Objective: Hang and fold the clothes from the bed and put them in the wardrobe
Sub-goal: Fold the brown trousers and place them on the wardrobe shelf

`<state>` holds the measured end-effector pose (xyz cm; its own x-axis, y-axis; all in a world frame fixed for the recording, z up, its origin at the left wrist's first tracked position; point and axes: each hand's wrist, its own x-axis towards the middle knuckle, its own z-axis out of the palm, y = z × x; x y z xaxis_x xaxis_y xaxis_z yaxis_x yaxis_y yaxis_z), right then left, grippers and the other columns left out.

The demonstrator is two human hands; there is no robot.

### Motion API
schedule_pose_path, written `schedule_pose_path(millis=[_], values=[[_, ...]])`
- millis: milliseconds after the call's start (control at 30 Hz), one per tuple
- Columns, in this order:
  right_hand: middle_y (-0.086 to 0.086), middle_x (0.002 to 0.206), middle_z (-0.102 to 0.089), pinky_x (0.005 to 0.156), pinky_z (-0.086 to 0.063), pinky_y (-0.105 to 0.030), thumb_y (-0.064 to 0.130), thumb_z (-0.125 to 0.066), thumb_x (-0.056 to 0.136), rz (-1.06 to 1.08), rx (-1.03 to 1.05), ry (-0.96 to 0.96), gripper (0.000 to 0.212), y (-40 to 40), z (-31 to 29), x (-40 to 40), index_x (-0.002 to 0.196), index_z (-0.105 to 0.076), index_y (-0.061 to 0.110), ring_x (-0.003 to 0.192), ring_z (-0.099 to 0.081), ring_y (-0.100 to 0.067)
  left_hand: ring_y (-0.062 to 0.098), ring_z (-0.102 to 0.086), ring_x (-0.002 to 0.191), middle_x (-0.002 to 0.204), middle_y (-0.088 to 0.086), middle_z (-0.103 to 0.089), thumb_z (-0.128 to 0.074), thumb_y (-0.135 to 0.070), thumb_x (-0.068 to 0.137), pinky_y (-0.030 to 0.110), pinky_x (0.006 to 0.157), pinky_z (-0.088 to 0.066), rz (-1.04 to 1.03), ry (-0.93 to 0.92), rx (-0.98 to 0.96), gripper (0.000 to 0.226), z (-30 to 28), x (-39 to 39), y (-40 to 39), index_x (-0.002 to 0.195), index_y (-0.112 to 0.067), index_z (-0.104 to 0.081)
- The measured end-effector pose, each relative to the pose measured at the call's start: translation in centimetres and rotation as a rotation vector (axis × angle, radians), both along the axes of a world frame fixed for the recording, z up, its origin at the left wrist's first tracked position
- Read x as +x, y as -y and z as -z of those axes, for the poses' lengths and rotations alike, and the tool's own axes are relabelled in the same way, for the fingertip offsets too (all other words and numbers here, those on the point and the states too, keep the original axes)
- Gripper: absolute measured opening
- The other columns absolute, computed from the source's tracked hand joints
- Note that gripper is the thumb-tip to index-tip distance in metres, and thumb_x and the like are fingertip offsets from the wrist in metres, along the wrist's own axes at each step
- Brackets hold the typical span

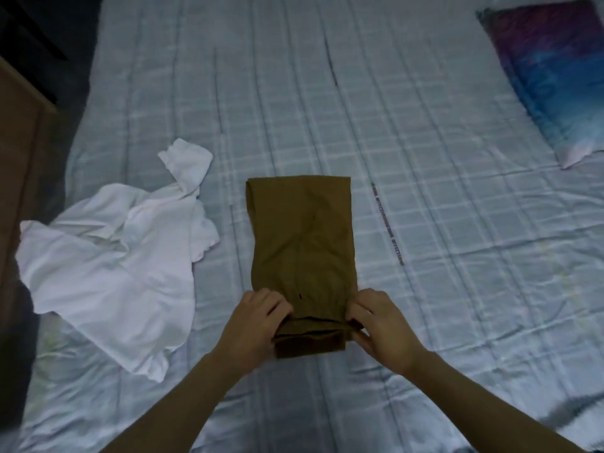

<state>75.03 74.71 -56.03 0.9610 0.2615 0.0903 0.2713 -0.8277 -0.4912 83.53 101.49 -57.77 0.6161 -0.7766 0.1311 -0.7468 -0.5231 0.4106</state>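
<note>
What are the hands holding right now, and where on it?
Both hands, left hand and right hand, grip the brown folded garment at its near end, one at each corner.

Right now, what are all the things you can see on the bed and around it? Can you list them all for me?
Brown garment: one, olive-brown, folded into a long strip, middle of the bed.
White garment: one, white, crumpled and unfolded, to the left of the brown one and apart from it.
Pillow: one, purple and blue, far right corner of the bed.
Bed sheet: one, pale blue with a checked pattern, wrinkled, covering the bed.
Wooden furniture: one piece, brown, at the left edge beside the bed; what it is cannot be told.
Left hand: one, gripping the near left edge of the brown garment.
Right hand: one, pinching the near right edge of the brown garment.
</note>
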Motion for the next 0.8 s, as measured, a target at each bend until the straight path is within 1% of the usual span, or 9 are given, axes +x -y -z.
schedule_pose_path(millis=[133,333,400,500,533,600,667,700,800], values=[[-0.002,0.087,-0.056,0.068,-0.040,-0.034,0.002,-0.066,0.070,-0.028,-0.052,-0.023,0.017,-0.8,5.4,-3.8,0.079,-0.058,0.013,0.079,-0.050,-0.019,0.022,-0.054,0.085,0.098,0.003,-0.061,-0.069,0.002,0.065,0.032,0.074,-0.034,0.077,0.021,0.074,0.036,5.4,-3.6,-0.7,0.095,-0.016,-0.061],[0.003,0.093,-0.055,0.070,-0.043,-0.033,0.001,-0.074,0.062,0.080,-0.053,-0.144,0.033,-2.1,10.3,-7.1,0.083,-0.057,0.018,0.083,-0.052,-0.018,0.022,-0.051,0.097,0.106,0.005,-0.062,-0.078,0.001,0.055,0.031,0.080,-0.034,0.064,-0.057,0.140,0.052,9.5,-6.8,-1.7,0.101,-0.016,-0.062],[0.007,0.096,-0.051,0.071,-0.043,-0.031,0.017,-0.079,0.064,0.079,-0.048,-0.190,0.031,-2.4,10.7,-7.8,0.086,-0.057,0.021,0.086,-0.052,-0.015,0.021,-0.052,0.103,0.113,0.004,-0.063,-0.081,-0.005,0.055,0.031,0.085,-0.036,0.067,-0.115,0.168,0.056,9.9,-7.4,-2.2,0.106,-0.018,-0.064],[0.008,0.098,-0.052,0.077,-0.040,-0.030,0.055,-0.074,0.073,0.099,-0.081,-0.217,0.037,-2.7,10.3,-8.7,0.089,-0.060,0.025,0.093,-0.050,-0.011,0.021,-0.053,0.110,0.122,-0.001,-0.061,-0.071,-0.028,0.061,0.034,0.092,-0.036,0.084,-0.157,0.225,0.054,9.5,-8.0,-3.0,0.114,-0.021,-0.066],[0.007,0.099,-0.054,0.079,-0.040,-0.031,0.058,-0.071,0.078,0.120,-0.074,-0.194,0.037,-2.9,10.0,-8.9,0.090,-0.062,0.024,0.094,-0.050,-0.011,0.021,-0.054,0.111,0.124,-0.001,-0.060,-0.067,-0.033,0.063,0.035,0.095,-0.036,0.086,-0.165,0.212,0.054,9.1,-8.2,-3.3,0.116,-0.021,-0.066],[0.005,0.101,-0.056,0.083,-0.042,-0.032,0.050,-0.066,0.087,0.170,-0.041,-0.110,0.029,-3.3,9.3,-8.2,0.095,-0.065,0.021,0.098,-0.054,-0.014,0.021,-0.052,0.118,0.129,0.002,-0.059,-0.063,-0.031,0.072,0.035,0.101,-0.037,0.049,-0.144,0.108,0.051,8.4,-8.0,-3.3,0.121,-0.017,-0.066],[0.002,0.110,-0.057,0.089,-0.044,-0.033,0.041,-0.060,0.092,0.231,-0.052,-0.068,0.027,-3.6,9.1,-6.2,0.106,-0.065,0.019,0.104,-0.056,-0.019,0.024,-0.049,0.127,0.140,0.006,-0.055,-0.058,-0.030,0.085,0.037,0.107,-0.037,-0.049,-0.086,0.042,0.048,8.2,-6.7,-2.3,0.129,-0.013,-0.063],[0.000,0.119,-0.056,0.095,-0.044,-0.035,0.041,-0.056,0.095,0.266,-0.075,-0.071,0.031,-3.7,9.1,-4.8,0.114,-0.064,0.018,0.111,-0.055,-0.021,0.025,-0.046,0.133,0.145,0.007,-0.051,-0.055,-0.032,0.090,0.038,0.110,-0.035,-0.117,-0.069,0.056,0.049,8.1,-5.9,-1.4,0.135,-0.012,-0.058],[-0.009,0.151,-0.040,0.115,-0.033,-0.042,0.048,-0.040,0.100,0.337,-0.149,-0.124,0.054,-4.5,9.9,-0.2,0.143,-0.047,0.017,0.141,-0.035,-0.027,0.026,-0.029,0.147,0.159,0.007,-0.032,-0.043,-0.043,0.098,0.045,0.117,-0.030,-0.286,-0.059,0.208,0.060,8.4,-2.7,2.1,0.151,-0.014,-0.039]])
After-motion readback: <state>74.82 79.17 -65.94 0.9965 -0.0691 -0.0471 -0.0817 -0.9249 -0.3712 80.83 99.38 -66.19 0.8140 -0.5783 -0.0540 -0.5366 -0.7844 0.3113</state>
